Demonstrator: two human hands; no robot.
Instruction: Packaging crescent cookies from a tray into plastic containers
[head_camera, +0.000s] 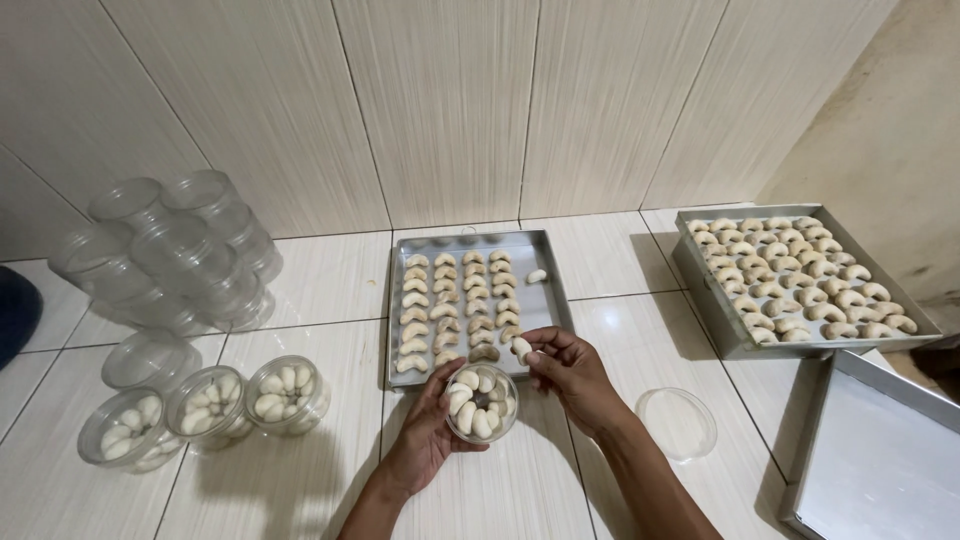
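The clear round jar (481, 403), ringed inside with pale crescent cookies, sits cupped in the left hand (432, 425), which grips its side from 9 o'clock. At the jar's 1 o'clock the right hand (570, 372) pinches one crescent cookie (521, 348) between its fingertips. At 12 o'clock lies a metal tray (545, 305) holding rows of cookies. Three filled jars (207, 403) stand at 9 o'clock, a clear lid (677, 422) at 3 o'clock.

Round clear plastic jars (205, 400) of pale cookies stand left
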